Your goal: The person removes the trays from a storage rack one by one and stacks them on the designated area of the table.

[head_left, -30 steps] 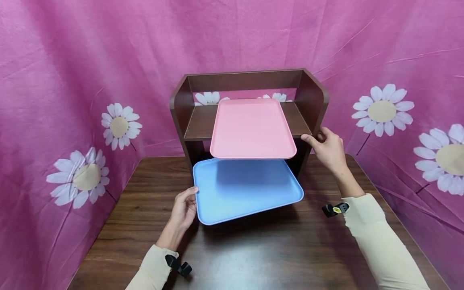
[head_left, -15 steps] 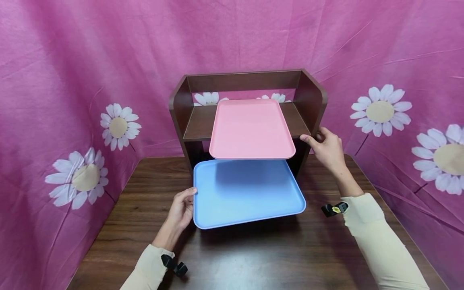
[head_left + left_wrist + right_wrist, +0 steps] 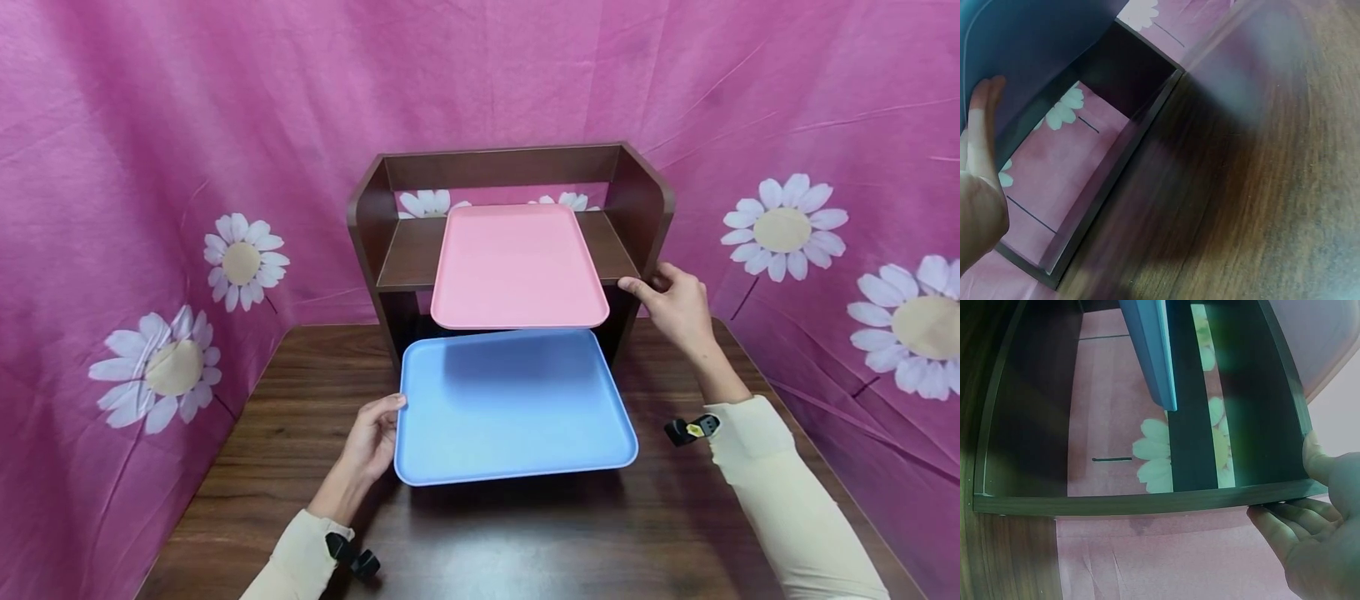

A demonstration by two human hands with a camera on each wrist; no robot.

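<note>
My left hand [image 3: 371, 446] pinches the left edge of a blue tray [image 3: 517, 417], thumb on top. In the left wrist view, fingers [image 3: 985, 119] reach beneath the blue tray [image 3: 1029, 56]. Raised off the table, the tray sits before the shelf's lower opening, its back edge below the pink tray. My right hand [image 3: 677, 308] grips the right side of a dark brown wooden shelf [image 3: 420, 250]. Its thumb lies at the middle board's front corner, its fingers round the outside of the side panel, as the right wrist view shows [image 3: 1329, 525].
A pink tray [image 3: 521, 267] lies on the shelf's middle board, its front jutting past the board's edge. The shelf stands at the back of a brown wood-grain table [image 3: 315, 375]. Pink cloth [image 3: 300, 100] with white daisies hangs behind and at both sides.
The blue tray has come toward me, out from the shelf, and its front edge has swung nearly straight. My left hand has shifted slightly left and nearer; the right hand has kept its grip.
</note>
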